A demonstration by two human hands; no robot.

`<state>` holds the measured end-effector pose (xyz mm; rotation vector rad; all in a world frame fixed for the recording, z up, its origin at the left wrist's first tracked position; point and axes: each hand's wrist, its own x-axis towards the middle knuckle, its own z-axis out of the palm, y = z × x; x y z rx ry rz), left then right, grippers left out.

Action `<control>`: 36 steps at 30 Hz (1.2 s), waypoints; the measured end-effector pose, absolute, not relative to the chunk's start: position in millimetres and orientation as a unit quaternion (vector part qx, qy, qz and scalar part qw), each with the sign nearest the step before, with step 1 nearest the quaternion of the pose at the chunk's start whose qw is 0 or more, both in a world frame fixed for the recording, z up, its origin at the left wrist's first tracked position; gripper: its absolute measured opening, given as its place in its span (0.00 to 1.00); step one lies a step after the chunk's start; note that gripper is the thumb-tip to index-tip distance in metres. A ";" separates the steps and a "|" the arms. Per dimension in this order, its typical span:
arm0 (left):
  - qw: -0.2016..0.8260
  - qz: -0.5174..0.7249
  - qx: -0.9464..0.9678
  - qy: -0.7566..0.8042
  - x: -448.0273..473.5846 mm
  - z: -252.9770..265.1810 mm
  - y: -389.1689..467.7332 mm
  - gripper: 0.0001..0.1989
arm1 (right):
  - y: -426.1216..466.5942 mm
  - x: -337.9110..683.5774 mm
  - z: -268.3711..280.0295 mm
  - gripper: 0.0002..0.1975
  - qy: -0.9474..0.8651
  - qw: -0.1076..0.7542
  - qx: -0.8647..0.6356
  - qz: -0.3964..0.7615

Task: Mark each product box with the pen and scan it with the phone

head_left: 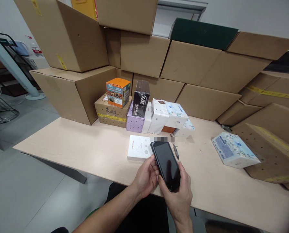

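A black smartphone (165, 163) with a dark screen is held tilted above the front edge of the table. My right hand (177, 195) grips its lower end, thumb on the near left edge and fingers along the right side. My left hand (146, 176) supports the phone's left edge, its fingers curled and partly hidden under it. Just behind the phone lies a flat white box (138, 147) with small printed dots. To the phone's right a dark pen-like tool (176, 151) rests on the table; its exact kind is unclear.
A purple box (135, 122), a dark box marked 20% (141, 100) and several white cartons stand behind. An orange box (117, 92) sits on a small cardboard box (112, 113). Large cardboard boxes (195, 61) wall the back. A white-blue carton (234, 149) lies right on the table (91, 149).
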<state>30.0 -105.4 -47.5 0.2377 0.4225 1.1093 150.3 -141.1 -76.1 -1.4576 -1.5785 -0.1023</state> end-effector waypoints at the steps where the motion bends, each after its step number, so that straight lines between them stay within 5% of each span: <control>1: 0.821 0.524 0.113 0.197 30.2 -47.3 -105.6 0.19 | -141.2 150.0 -76.0 0.40 -0.645 0.477 -0.596 -0.042; 29: 0.774 0.543 0.179 0.272 28.8 -47.6 -122.0 0.17 | -146.3 158.6 -76.7 0.40 -0.569 0.519 -0.637 0.023; 32: 0.684 0.609 0.245 0.318 23.2 -32.3 -142.3 0.14 | -152.4 172.5 -69.3 0.43 -0.506 0.508 -0.697 0.019; 36: 0.717 0.533 0.406 0.193 4.9 7.4 -175.3 0.14 | -161.9 199.8 -63.2 0.48 -0.467 0.452 -0.760 -0.013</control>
